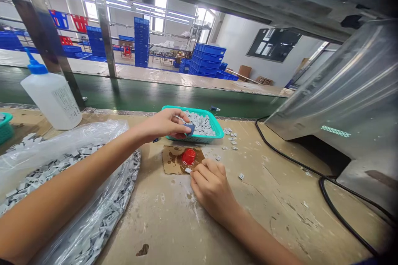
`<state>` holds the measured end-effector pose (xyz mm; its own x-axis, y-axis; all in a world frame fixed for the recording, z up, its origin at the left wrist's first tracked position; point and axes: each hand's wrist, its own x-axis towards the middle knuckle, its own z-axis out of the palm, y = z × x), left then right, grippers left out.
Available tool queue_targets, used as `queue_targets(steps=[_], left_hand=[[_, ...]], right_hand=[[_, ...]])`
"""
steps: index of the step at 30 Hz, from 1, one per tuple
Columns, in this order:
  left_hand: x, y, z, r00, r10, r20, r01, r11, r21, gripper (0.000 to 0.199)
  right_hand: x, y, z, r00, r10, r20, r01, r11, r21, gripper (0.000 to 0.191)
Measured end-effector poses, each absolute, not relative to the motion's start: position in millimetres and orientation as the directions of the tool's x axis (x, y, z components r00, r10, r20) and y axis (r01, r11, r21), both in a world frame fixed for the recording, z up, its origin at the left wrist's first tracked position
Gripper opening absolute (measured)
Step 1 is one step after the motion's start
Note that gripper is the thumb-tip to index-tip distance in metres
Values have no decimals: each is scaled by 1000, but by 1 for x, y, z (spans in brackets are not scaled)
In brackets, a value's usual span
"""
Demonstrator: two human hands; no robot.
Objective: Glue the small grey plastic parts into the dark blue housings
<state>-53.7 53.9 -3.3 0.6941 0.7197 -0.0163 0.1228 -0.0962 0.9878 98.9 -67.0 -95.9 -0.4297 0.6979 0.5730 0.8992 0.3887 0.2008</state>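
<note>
My left hand (172, 123) pinches a small dark blue piece (190, 128) above the near edge of a turquoise basket (219, 129). Inside that basket lies a heap of small grey plastic parts (200, 123). My right hand (211, 186) is closed, its thumb and forefinger on a small pale grey part (188, 170). Just beyond those fingertips a red cap (188, 156) sits on a wet-stained square of cardboard (171, 160). The far side of the right fingers and what the left palm covers are hidden.
A large clear bag (105, 211) of grey parts lies at the left, under my left forearm. Behind it stands a white bottle (52, 95) with a blue nozzle. Loose parts (231, 134) are scattered right of the basket. A black cable (289, 158) runs beside a metal housing (342, 103).
</note>
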Motion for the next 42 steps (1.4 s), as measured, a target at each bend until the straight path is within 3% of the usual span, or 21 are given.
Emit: queue_targets(steps=[4, 9, 17, 21, 25, 32, 37, 42], left_hand=[[-53, 54, -3, 711, 703, 30, 72, -115, 991, 7], [-52, 56, -7, 684, 726, 66, 40, -128, 991, 26], [-51, 51, -10, 715, 668, 208, 95, -388, 917, 23], [-50, 46, -9, 765, 633, 118, 203, -411, 889, 31], [-48, 42, -11, 820, 568, 71, 185, -382, 906, 35], [-47, 41, -11, 807, 589, 32, 205, -331, 921, 31], [-44, 37, -14, 798, 602, 11, 173, -247, 954, 25], [-35, 36, -21, 662, 747, 68, -95, -6, 995, 27]], right_hand=[[97, -66, -96, -449, 696, 561, 889, 412, 200, 23], [100, -68, -96, -400, 701, 591, 906, 399, 140, 24], [112, -71, -50, -130, 682, 720, 913, 365, -181, 14], [114, -67, -20, -20, 629, 777, 845, 426, -322, 13], [110, -59, -14, 10, 648, 762, 789, 463, -404, 15], [103, -51, -25, -55, 644, 763, 790, 495, -361, 15], [108, -53, -21, -194, 672, 714, 741, 578, -343, 15], [105, -50, -19, -178, 612, 771, 767, 577, -281, 19]])
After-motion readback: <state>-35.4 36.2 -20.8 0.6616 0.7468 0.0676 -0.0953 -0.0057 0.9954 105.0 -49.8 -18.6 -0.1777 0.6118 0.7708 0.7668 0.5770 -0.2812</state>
